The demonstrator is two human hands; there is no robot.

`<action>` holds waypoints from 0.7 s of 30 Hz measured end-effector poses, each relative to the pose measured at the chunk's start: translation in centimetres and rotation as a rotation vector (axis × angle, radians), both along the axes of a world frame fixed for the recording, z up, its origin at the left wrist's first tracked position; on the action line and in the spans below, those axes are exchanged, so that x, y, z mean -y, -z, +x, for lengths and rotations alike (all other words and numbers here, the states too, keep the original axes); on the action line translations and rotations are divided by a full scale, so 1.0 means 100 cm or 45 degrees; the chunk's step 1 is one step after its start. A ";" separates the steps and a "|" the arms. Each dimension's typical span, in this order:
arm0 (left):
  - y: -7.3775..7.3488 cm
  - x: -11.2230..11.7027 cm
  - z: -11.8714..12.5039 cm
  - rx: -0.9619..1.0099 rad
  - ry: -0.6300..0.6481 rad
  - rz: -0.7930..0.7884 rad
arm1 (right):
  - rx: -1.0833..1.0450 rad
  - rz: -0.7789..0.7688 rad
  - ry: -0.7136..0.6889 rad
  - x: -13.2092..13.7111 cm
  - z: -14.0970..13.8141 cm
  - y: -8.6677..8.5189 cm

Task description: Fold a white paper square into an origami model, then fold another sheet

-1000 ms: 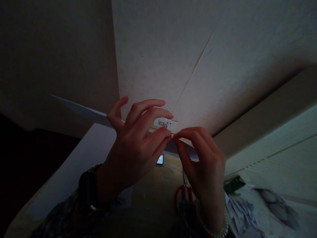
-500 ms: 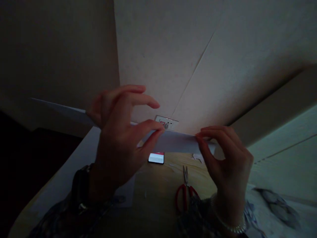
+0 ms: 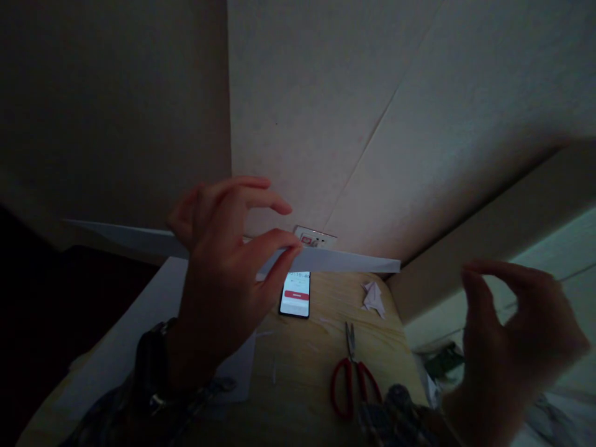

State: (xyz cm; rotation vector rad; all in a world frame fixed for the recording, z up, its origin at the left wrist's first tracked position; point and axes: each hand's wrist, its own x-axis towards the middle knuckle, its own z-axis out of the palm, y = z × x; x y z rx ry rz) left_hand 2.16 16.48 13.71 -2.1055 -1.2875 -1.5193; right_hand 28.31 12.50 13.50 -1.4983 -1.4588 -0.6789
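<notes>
My left hand (image 3: 223, 273) holds a long folded sheet of white paper (image 3: 344, 262) in the air, pinched near its middle between thumb and fingers. The sheet stretches from the far left to a free end at the right. My right hand (image 3: 516, 335) is off the paper, out to the right, with thumb and forefinger curved and apart and nothing between them. Below the paper lie a lit phone (image 3: 296, 294), red-handled scissors (image 3: 352, 372) and a small folded white paper figure (image 3: 374, 297) on a wooden table (image 3: 302, 372).
The room is dim. A pale wall rises behind the table, with a wall socket (image 3: 315, 237) just above the table's far edge. A white sheet (image 3: 139, 335) lies along the table's left side. Patterned fabric shows at the lower right.
My right hand has let go of the paper's right end and moved away to the right. The left hand still holds the sheet. The view has tipped down, showing more of the table.
</notes>
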 end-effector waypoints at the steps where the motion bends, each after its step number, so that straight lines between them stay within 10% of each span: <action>1: 0.001 -0.001 0.001 -0.007 0.004 0.003 | 0.003 0.000 -0.094 0.000 -0.007 0.000; 6: 0.005 -0.001 0.004 -0.023 0.045 0.059 | 0.106 -0.113 -0.490 -0.010 -0.052 0.000; 21: 0.005 0.003 0.017 -0.050 0.184 -0.050 | 0.205 -0.103 -0.513 -0.013 -0.071 0.003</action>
